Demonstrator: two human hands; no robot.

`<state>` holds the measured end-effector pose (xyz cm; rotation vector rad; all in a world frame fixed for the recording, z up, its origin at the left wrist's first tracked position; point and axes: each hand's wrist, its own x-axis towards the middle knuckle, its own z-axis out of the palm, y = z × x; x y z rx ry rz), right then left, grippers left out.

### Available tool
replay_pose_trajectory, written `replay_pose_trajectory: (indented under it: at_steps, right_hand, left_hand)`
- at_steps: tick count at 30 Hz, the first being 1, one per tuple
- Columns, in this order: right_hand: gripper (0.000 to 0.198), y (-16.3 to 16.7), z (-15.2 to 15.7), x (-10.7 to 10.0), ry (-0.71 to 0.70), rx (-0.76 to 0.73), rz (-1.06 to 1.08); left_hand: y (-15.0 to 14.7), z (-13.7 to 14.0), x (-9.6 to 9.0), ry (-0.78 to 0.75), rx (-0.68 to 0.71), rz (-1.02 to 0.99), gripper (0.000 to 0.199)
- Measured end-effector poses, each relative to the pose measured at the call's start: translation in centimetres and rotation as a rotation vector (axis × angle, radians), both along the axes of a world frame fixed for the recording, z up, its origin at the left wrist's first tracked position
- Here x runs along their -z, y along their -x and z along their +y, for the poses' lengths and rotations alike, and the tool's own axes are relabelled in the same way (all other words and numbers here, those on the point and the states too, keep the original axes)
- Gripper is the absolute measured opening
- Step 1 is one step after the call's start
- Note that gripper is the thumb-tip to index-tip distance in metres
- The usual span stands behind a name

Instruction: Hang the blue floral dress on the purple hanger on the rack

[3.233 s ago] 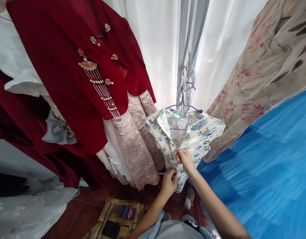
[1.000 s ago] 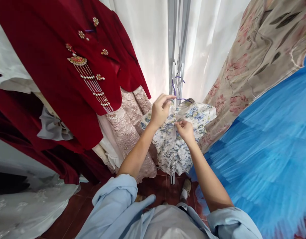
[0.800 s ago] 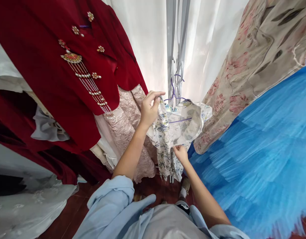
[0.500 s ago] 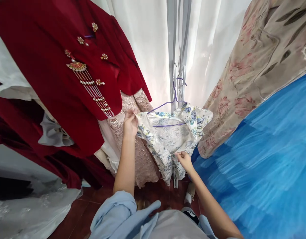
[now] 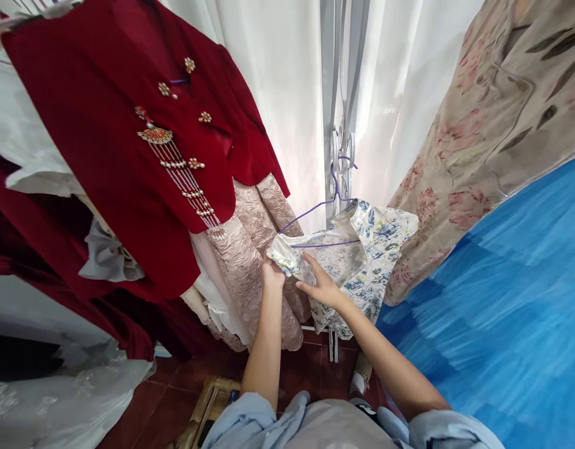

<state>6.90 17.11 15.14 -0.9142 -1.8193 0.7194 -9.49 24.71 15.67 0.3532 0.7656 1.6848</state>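
Observation:
A white blouse with a blue and yellow floral print hangs tilted from a purple hanger, whose hook is caught on a grey-white stand. The hanger's left shoulder end shows bare above the cloth. My left hand is closed on the blouse's left shoulder or sleeve edge, just below that hanger end. My right hand is close by, in front of the blouse's left side, thumb and fingers spread apart. Whether its fingertips touch the cloth is hard to tell.
On the left hang a dark red jacket with a beaded brooch and a pink textured skirt. To the right are a beige floral dress and a blue tulle skirt. A wooden stool stands on the red tiled floor.
My left hand has moved right and down, folding the blouse's left shoulder inward. My right hand has let go of the lower front edge and moved up and left, opening its fingers.

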Motion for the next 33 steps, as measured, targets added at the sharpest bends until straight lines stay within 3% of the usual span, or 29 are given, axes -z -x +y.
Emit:
replay_pose_trajectory:
  at_steps: [2, 5, 8, 15, 19, 23, 25, 28, 30, 33]
  right_hand:
    - [0.086, 1.1, 0.5, 0.6, -0.03, -0.032, -0.024]
    - [0.081, 2.3, 0.4, 1.4, -0.02, 0.038, -0.005]
    - [0.072, 2.7, -0.6, 1.9, 0.059, 0.098, -0.018]
    - [0.066, 1.0, -4.2, 4.7, 0.277, 0.057, -0.073]
    - [0.054, -1.7, -5.4, 6.7, 0.33, 0.15, 0.03]
    - [0.027, -3.8, -7.1, 7.5, 0.475, 0.175, 0.11]
    - [0.016, -4.3, -8.3, 7.4, 0.557, 0.157, 0.117]
    - [0.007, -5.0, -10.0, 6.4, 0.64, 0.128, 0.103]
    - [0.003, -5.8, -10.9, 5.1, 0.741, 0.095, 0.139]
    - [0.008, -7.4, -12.0, 2.2, 0.893, -0.052, 0.276]
  left_hand:
    - [-0.8, -1.1, 1.3, 0.047, -0.039, -0.025, 0.007]
    - [-2.1, -2.6, 2.9, 0.076, -0.035, -0.032, 0.007]
    - [-2.4, -3.8, 4.3, 0.08, -0.028, -0.031, 0.01]
    - [-1.5, -7.9, 7.3, 0.095, 0.062, 0.014, 0.023]
    - [-2.7, -10.3, 7.4, 0.001, 0.214, 0.145, 0.03]
    - [-4.4, -11.9, 6.9, -0.081, 0.435, 0.369, 0.025]
    - [-4.8, -12.4, 6.9, -0.119, 0.498, 0.493, 0.027]
    - [-5.0, -13.1, 7.2, -0.181, 0.578, 0.634, 0.044]
    - [-4.9, -13.5, 7.5, -0.227, 0.668, 0.693, 0.054]
    - [-5.0, -14.4, 8.2, -0.199, 0.876, 0.674, 0.05]
